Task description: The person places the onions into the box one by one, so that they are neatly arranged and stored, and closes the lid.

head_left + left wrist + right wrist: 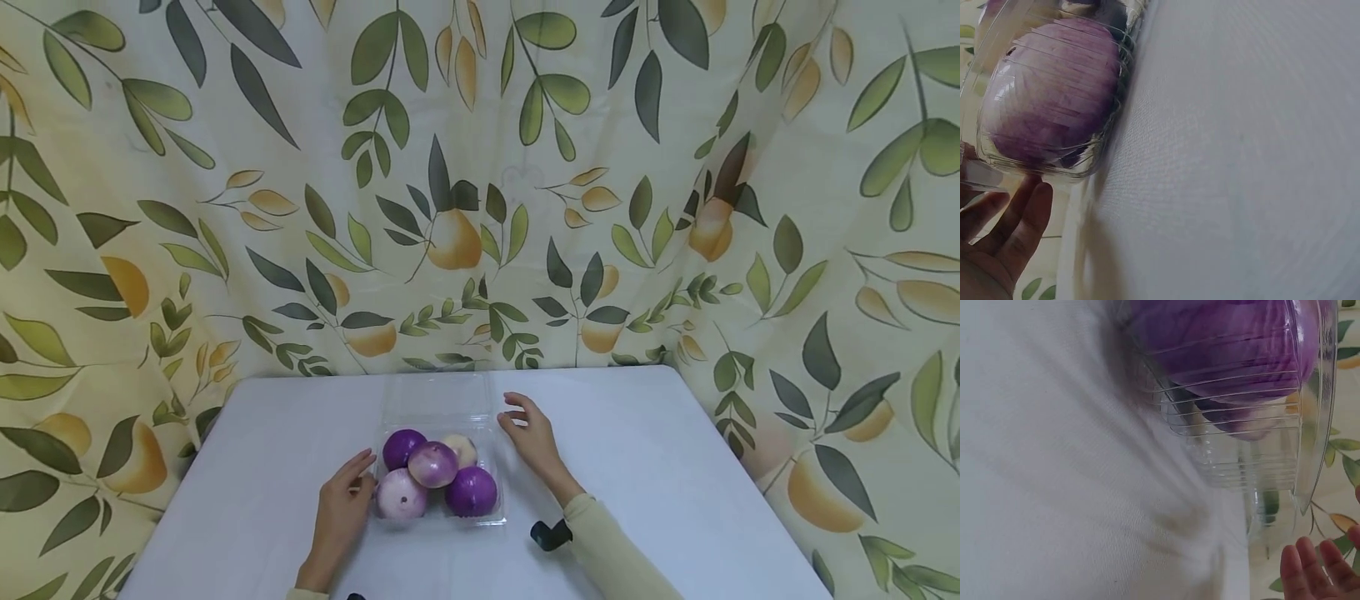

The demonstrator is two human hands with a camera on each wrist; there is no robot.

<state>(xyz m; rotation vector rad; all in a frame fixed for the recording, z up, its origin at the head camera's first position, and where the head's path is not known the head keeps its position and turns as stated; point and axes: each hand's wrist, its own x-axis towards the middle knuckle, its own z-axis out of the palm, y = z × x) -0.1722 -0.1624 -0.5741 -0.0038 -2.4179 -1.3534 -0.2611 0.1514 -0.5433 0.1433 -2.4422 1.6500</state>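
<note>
Item: clear plastic clamshell container [441,475], lid [438,400] folded back flat on the far side, set between the two hands on a white-covered surface [660,467].

Contents: five round purple and pale onion-like pieces [432,464], heaped; one sits on top of the other four and rises above the rim.

Left hand [341,508]: fingers straight and relaxed, holding nothing, fingertips at or just touching the container's near-left corner; the left wrist view shows the fingers [1019,215] just beside the ribbed wall [1054,94], though contact cannot be confirmed.

Right hand [532,437]: fingers loosely spread, holding nothing, hovering just beside the container's far-right corner, near the lid hinge. Fingertips [1313,565] sit apart from the rim in the right wrist view.

Risks, as judged: the top piece looks loosely perched, so a nudge from either hand could roll it off. The thin wall may flex or slide on the cloth if pressed from one side only. Closing the lid over the heap may squeeze or spill it.

Room: wide bare surface beyond the right hand; less beyond the left hand. The far edge lies just behind the lid, against a leaf-print curtain [480,183]. A small black object [550,534] lies by the right sleeve.
</note>
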